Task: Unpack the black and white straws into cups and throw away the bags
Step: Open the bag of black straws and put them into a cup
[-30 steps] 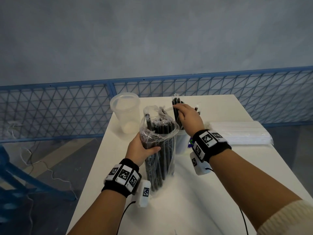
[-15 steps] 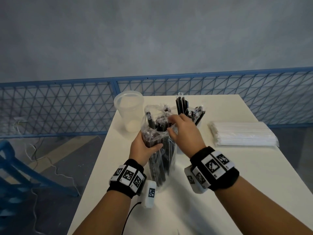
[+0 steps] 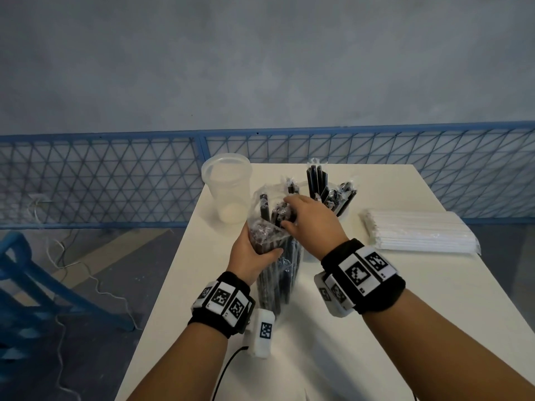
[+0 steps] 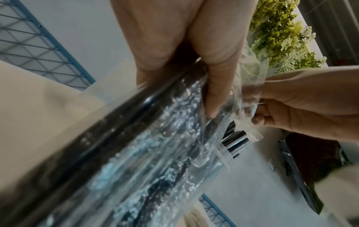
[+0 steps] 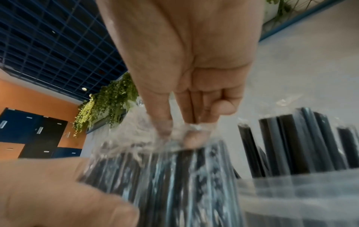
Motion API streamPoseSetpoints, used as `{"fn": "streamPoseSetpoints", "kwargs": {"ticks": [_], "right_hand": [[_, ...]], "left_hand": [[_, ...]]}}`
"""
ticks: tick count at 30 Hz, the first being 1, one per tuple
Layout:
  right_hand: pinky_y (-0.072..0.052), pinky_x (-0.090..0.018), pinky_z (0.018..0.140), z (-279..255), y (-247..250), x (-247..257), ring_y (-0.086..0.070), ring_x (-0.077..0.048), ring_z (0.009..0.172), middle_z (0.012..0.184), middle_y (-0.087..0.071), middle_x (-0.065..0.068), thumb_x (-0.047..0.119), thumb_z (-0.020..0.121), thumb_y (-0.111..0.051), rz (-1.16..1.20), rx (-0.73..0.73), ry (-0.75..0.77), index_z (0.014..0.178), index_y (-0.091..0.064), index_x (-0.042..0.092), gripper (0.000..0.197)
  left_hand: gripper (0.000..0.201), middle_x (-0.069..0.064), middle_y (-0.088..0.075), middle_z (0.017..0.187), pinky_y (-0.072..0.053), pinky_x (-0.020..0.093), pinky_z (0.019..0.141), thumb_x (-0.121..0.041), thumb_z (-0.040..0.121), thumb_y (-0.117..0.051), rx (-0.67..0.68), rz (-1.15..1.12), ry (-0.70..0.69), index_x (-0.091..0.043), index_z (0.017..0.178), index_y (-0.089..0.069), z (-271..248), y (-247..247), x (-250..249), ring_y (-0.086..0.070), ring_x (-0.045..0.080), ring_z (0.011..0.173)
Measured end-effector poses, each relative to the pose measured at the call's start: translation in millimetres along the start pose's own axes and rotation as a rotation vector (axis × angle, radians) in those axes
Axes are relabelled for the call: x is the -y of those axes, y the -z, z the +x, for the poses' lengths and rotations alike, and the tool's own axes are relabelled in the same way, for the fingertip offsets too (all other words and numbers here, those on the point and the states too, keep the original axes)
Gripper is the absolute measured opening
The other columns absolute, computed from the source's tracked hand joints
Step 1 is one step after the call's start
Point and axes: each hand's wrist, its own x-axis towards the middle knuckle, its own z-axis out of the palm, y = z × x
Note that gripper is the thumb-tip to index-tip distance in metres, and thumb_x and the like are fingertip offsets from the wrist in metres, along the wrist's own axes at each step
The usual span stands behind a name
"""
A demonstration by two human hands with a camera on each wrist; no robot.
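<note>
A clear bag of black straws point(image 3: 278, 267) stands upright on the white table point(image 3: 376, 328). My left hand point(image 3: 254, 250) grips the bag point(image 4: 155, 161) around its upper half. My right hand point(image 3: 307, 224) reaches into the bag's open top and pinches a bunch of black straws point(image 5: 186, 176) there. Behind it a clear cup point(image 3: 344, 212) holds several wrapped black straws point(image 3: 318, 183). An empty clear cup point(image 3: 227, 192) stands at the table's far left. A bag of white straws point(image 3: 417, 235) lies flat at the right.
A blue mesh fence point(image 3: 101, 180) runs behind the table, with a grey wall above it. A blue frame point(image 3: 34, 299) and loose white cables point(image 3: 75, 267) lie on the floor at the left. The table's left edge is close to my left wrist.
My right hand came back from the cup of black straws to the top of the bag and reached inside. My left hand kept its grip on the bag.
</note>
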Motion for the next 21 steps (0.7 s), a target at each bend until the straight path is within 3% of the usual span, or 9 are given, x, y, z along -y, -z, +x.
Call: {"fn": "streamPoseSetpoints", "kwargs": {"ticks": [4, 6, 8, 10, 12, 13, 15, 18, 21], "right_hand": [[-0.04, -0.043, 0.098, 1.0, 5.2, 1.2, -0.037, -0.026, 0.125, 0.137, -0.044, -0.004, 0.039, 0.087, -0.057, -0.242, 0.076, -0.031, 0.136, -0.036, 0.014, 0.059], [-0.039, -0.042, 0.1, 0.7, 3.6, 2.4, -0.035, -0.03, 0.125, 0.141, -0.041, -0.008, 0.038, 0.087, -0.058, -0.246, 0.124, -0.078, 0.14, -0.029, 0.008, 0.067], [-0.035, -0.037, 0.103, 1.9, 3.8, 3.9, -0.038, -0.032, 0.123, 0.138, -0.041, -0.015, 0.036, 0.089, -0.057, -0.286, 0.17, -0.083, 0.139, -0.028, 0.002, 0.067], [-0.036, -0.035, 0.1, 4.4, 9.3, 3.6, -0.043, -0.032, 0.12, 0.131, -0.045, -0.019, 0.034, 0.088, -0.059, -0.259, 0.217, -0.12, 0.132, -0.035, -0.002, 0.061], [-0.043, -0.031, 0.087, 6.4, 15.3, -0.2, -0.048, -0.03, 0.111, 0.115, -0.052, -0.016, 0.033, 0.084, -0.066, -0.157, 0.263, -0.155, 0.116, -0.046, 0.001, 0.049], [-0.043, -0.027, 0.074, 6.3, 17.4, -3.0, -0.05, -0.029, 0.1, 0.098, -0.054, -0.01, 0.033, 0.081, -0.068, -0.106, 0.27, -0.155, 0.099, -0.051, 0.005, 0.037], [-0.031, -0.021, 0.053, 5.3, 13.9, -14.3, -0.047, -0.022, 0.078, 0.072, -0.047, -0.002, 0.035, 0.076, -0.073, 0.04, 0.213, -0.156, 0.075, -0.049, 0.008, 0.036], [-0.038, -0.021, 0.062, -1.3, 1.3, -26.4, -0.051, -0.014, 0.069, 0.075, -0.06, 0.0, 0.033, 0.074, -0.075, 0.39, 0.115, -0.12, 0.101, -0.064, 0.011, 0.036], [-0.047, -0.03, 0.078, -8.9, -12.4, -28.7, -0.06, -0.019, 0.082, 0.094, -0.067, 0.0, 0.027, 0.075, -0.075, 0.554, 0.131, -0.111, 0.115, -0.06, 0.018, 0.044]], "left_hand": [[0.062, -0.013, -0.062, 0.096, -0.046, 0.004, 0.07, 0.003, 0.068, -0.077, -0.015, 0.01, -0.019, -0.016, 0.12, -0.049, -0.6, -1.9, -1.1, -0.059, -0.006, 0.086], [0.059, -0.014, -0.063, 0.095, -0.046, 0.005, 0.07, 0.003, 0.069, -0.076, 0.005, 0.037, -0.047, -0.028, 0.112, -0.051, 0.2, -2.4, -0.7, -0.061, -0.004, 0.084], [0.06, -0.012, -0.064, 0.096, -0.048, 0.01, 0.076, 0.001, 0.069, -0.076, 0.022, 0.062, -0.072, -0.04, 0.103, -0.048, 0.7, -3.6, -0.8, -0.062, -0.003, 0.087], [0.059, -0.007, -0.066, 0.099, -0.05, 0.019, 0.083, -0.002, 0.069, -0.076, 0.034, 0.084, -0.086, -0.043, 0.1, -0.047, 1.1, -4.7, -0.1, -0.063, 0.008, 0.094], [0.057, -0.009, -0.065, 0.097, -0.05, 0.018, 0.082, -0.002, 0.069, -0.076, 0.038, 0.086, -0.1, -0.042, 0.098, -0.047, 1.2, -4.2, 0.8, -0.063, 0.01, 0.093], [0.057, -0.011, -0.065, 0.097, -0.05, 0.016, 0.081, -0.002, 0.069, -0.076, 0.036, 0.073, -0.098, -0.041, 0.099, -0.048, 1.5, -3.3, 1.2, -0.063, 0.008, 0.093], [0.059, -0.012, -0.064, 0.1, -0.05, 0.015, 0.083, -0.001, 0.068, -0.077, 0.019, 0.028, -0.08, -0.04, 0.101, -0.049, 1.8, 0.0, 2.3, -0.062, 0.007, 0.096], [0.061, -0.006, -0.066, 0.106, -0.051, 0.029, 0.09, -0.006, 0.062, -0.08, -0.002, -0.061, -0.039, -0.038, 0.105, -0.051, 2.0, 6.5, 4.3, -0.064, 0.012, 0.101], [0.062, -0.001, -0.066, 0.11, -0.051, 0.037, 0.093, -0.01, 0.06, -0.081, 0.006, -0.087, -0.025, -0.037, 0.108, -0.052, 0.0, 9.0, 1.8, -0.063, 0.016, 0.106]]}}
